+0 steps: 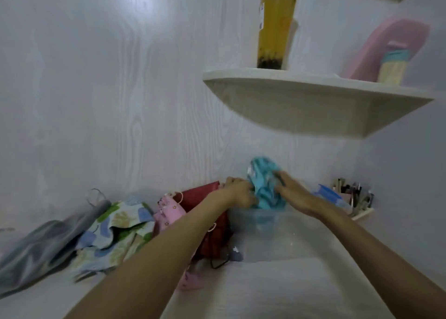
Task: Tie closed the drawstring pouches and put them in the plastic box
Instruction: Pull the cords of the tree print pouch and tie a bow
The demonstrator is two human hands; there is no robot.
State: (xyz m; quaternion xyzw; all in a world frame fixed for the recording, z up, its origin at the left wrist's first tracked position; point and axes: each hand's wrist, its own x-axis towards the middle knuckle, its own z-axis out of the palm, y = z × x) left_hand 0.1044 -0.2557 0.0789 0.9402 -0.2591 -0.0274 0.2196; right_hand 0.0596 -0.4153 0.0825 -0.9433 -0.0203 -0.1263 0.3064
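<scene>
White wall and table frame a blue pouch [265, 185] gripped on either side by the left hand [237, 193] and right hand [290, 194], fingers curled into the cloth, hanging directly above the clear plastic box [284, 236], equally near both.

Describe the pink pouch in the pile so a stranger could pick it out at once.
Start at the clear plastic box under the hands, then look left to the fabric pile along the wall. The pink pouch lies between the floral pouch and the dark red one; only it is pale pink with small printed figures.
</scene>
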